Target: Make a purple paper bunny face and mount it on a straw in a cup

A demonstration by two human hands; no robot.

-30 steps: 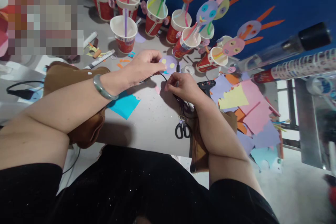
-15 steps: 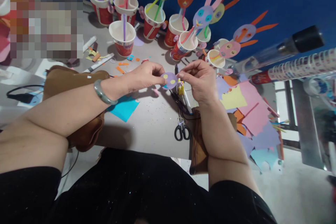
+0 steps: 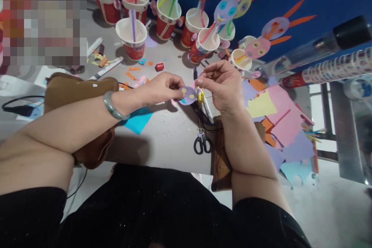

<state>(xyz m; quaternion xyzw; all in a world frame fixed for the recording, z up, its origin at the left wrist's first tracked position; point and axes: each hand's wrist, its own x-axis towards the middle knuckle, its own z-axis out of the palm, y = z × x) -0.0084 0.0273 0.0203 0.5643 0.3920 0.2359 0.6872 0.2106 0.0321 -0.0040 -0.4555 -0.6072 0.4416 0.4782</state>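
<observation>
My left hand [image 3: 166, 90] pinches a purple paper disc [image 3: 187, 99] by its left side. The disc carries two yellow dots and a blue curved piece, like a face. My right hand [image 3: 221, 85] is closed in a pinch by the disc's upper right edge; whatever lies between its fingertips is too small to make out, though something pinkish shows there. Just below those fingertips is a small yellow object [image 3: 200, 97], beside a white marker [image 3: 208, 109]. Black-handled scissors [image 3: 203, 144] lie nearer to me on the table.
Red-and-white paper cups [image 3: 169, 17] with paper faces on straws line the back. A nearer cup [image 3: 132, 38] holds a purple straw. Coloured paper [image 3: 286, 112] is piled at right, a blue sheet [image 3: 138, 121] by my left wrist. Brown cushions [image 3: 78, 91] lie under both forearms.
The disc has tilted a little, its blue piece showing more. My left hand is slightly lower, uncovering a small red cylinder on the table. The view has shifted slightly.
</observation>
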